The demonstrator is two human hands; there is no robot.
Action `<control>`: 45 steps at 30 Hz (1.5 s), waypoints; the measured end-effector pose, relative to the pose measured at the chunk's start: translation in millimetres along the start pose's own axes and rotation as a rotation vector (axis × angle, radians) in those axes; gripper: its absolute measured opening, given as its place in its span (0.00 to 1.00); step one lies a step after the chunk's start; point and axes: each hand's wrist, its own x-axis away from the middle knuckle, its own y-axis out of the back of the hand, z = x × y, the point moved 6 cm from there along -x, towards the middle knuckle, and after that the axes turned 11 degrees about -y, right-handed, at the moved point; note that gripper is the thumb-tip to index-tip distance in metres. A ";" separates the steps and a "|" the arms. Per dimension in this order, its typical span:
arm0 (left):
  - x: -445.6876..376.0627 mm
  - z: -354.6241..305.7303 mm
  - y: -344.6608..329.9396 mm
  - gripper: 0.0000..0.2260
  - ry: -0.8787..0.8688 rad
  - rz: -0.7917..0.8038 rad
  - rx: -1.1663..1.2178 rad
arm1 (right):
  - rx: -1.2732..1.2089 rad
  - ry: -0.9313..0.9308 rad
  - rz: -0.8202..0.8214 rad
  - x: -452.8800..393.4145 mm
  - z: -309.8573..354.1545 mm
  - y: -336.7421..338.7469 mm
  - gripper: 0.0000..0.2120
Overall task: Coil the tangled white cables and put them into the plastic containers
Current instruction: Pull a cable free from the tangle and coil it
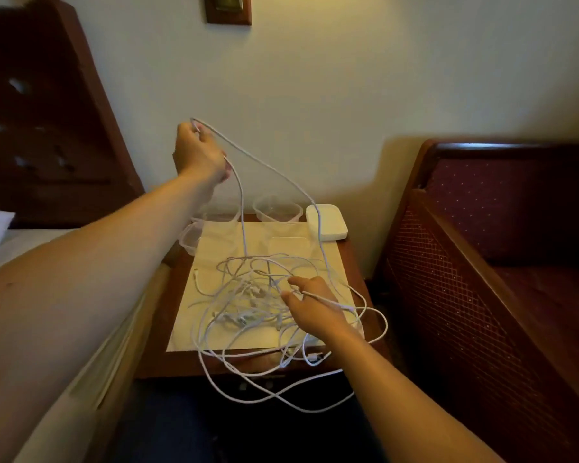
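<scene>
Far left: bed (0, 248) with dark headboard (47, 111), its edge just beside the desk's (181, 355) left side.

Our left hand (198, 152) is raised well above the desk's far-left corner, fingers (194, 128) curled and pinching one white cable (264, 163). It runs through the fist in a loop: one strand drops straight down into the pile, the other arcs right and comes down near the far-right corner.

Plastic containers (276, 208) sit along the far edge and at the far-left corner, clear, partly hidden behind our left forearm. Can't tell exact count.

Tangled cables (248, 295) lie mid-desk on a pale paper sheet (281, 238); several loops hang over the near edge.

Our right hand (311, 305) is low on the right part of the tangle, fingers (296, 282) loosely spread, thumb and forefinger pinching a strand (331, 302) that trails right.

White flat box (326, 222) at the far-right corner, touching the sheet's edge.

Far right: dark wooden chair (498, 262) with red patterned upholstery, near the desk's right side.
</scene>
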 end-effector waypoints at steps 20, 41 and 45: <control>87.8 0.8 -32.8 0.15 0.202 0.522 0.218 | -0.640 0.233 0.023 21.3 87.5 0.5 0.12; 19.9 -35.4 27.7 0.18 -0.555 0.120 -0.150 | -0.568 0.021 0.051 22.4 38.0 10.7 0.13; 23.9 -66.6 34.0 0.19 -0.651 -0.011 -0.019 | -0.603 0.015 0.076 27.1 42.6 24.6 0.10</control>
